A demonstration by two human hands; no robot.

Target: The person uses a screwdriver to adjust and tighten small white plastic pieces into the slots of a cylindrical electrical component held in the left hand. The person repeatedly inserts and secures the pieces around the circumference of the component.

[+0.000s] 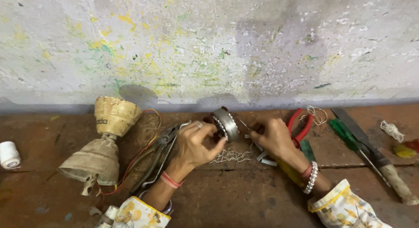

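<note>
My left hand (197,143) grips a round metal motor core (225,122) with slotted edges, holding it upright on its rim against the brown bench (244,197). My right hand (273,138) is at the core's right side, fingers pinched close to it; what they pinch is too small to tell. A tangle of thin silvery wire (230,156) lies on the bench just below the core. Small pale strips (264,158) lie under my right hand.
A cream fan housing with two cups (104,140) and red wires lies at left, beside grey pliers (159,156). Red-handled pliers (301,127), a green screwdriver (349,138), a wooden-handled knife (384,167) and a white spool (8,154) lie around. A paint-spattered wall (209,49) stands behind.
</note>
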